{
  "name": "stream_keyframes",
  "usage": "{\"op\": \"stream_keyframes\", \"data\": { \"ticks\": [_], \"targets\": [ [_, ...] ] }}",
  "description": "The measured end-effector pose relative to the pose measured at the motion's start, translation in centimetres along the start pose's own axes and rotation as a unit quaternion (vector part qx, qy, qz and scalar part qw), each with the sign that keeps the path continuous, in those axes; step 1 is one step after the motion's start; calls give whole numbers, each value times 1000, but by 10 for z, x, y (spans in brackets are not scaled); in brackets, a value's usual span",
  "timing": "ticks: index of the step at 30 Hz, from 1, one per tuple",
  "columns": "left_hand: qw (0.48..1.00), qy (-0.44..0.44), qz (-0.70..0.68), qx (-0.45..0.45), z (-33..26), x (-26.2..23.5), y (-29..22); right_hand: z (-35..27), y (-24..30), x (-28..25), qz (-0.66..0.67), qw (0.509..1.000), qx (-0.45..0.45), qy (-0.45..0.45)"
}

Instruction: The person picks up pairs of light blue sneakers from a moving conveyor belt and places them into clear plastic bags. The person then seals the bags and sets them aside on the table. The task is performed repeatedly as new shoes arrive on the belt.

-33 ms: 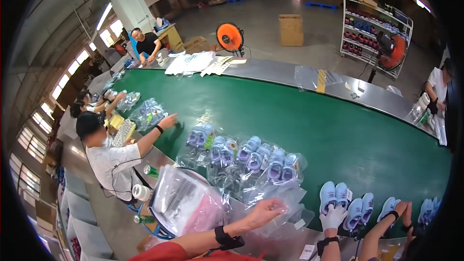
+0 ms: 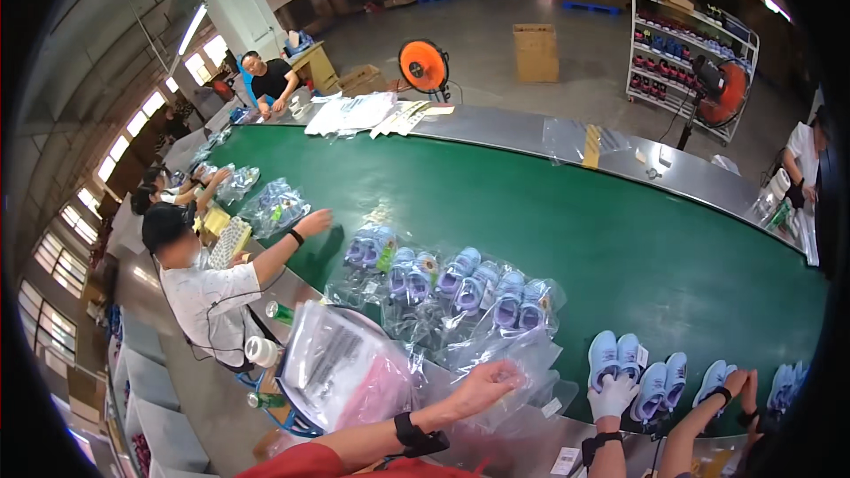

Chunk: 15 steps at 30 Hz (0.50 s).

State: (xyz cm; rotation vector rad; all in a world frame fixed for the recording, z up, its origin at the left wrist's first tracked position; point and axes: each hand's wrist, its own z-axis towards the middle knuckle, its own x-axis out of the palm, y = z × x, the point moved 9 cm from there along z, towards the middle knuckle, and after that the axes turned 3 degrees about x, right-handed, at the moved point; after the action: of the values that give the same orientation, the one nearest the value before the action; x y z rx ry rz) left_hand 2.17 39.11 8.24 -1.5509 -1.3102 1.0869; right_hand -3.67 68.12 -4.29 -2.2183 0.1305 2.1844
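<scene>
clear bags of pale blue shoes (image 2: 460, 288) lying mid green belt | empty clear bag (image 2: 518, 363) sitting under left hand (image 2: 482, 387) | stack of clear bags (image 2: 332, 372) leaning at near edge | brown carton (image 2: 537, 52) standing on far floor | white tag (image 2: 565, 460) lying on steel edge by right hand (image 2: 613, 397)

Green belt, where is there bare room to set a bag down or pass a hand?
The green belt is bare across its middle and far side, between the bagged shoes and the papers. It is crowded along the near edge: bags by the left hand, loose shoes by the gloved right hand.
</scene>
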Motion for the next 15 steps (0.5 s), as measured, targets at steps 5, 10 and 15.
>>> {"op": "stream_keyframes", "data": {
  "ticks": [5, 10, 15],
  "targets": [
    [993, -81, -40, -82, -6, -27, 5, 1, -15, -9, 208, 974, 89, -7],
    [987, -112, -97, -60, -1, -46, 7, -46, 24, -75, 837, 522, 121, 111],
    [982, -65, -151, -97, -8, -52, -10, -103, 65, -142, 836, 508, -5, 207]
  ]
}}
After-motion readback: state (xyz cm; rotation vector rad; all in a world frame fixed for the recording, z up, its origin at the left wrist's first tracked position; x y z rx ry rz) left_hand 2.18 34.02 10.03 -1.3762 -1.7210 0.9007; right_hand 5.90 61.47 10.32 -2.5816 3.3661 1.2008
